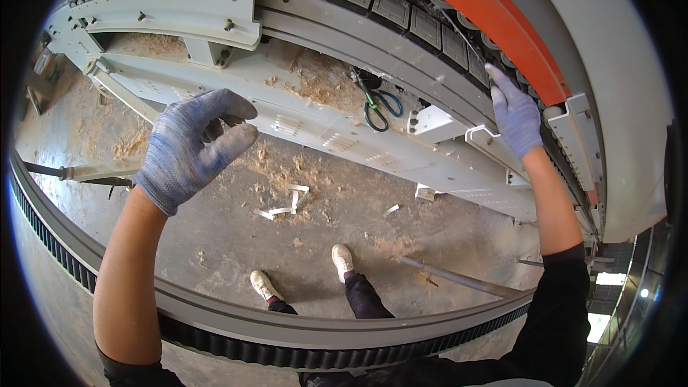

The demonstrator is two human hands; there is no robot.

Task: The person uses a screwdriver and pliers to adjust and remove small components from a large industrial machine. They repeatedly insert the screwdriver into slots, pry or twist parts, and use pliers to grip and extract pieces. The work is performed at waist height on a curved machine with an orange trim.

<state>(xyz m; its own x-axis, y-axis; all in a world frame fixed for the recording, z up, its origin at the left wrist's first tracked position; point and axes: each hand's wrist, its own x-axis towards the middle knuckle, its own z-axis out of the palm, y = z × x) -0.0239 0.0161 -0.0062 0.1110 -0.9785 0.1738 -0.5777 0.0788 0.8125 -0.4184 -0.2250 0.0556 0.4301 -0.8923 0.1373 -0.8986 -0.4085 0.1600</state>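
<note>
Sawdust and wood shavings are lying on the grey concrete floor (236, 229) under a long pale grey metal machine frame (322, 132). Seen from the head camera, the right hand (514, 116) in a blue-grey knit glove is reaching up, its fingertips touching the black segmented conveyor track (430, 29) just beside the orange guard strip (494, 21); the track's long axis is running diagonally. The left hand (193, 147), gloved too, is hovering half-curled and empty, well apart from it. Green-handled scissors (376, 107) are resting on the frame between both hands.
</note>
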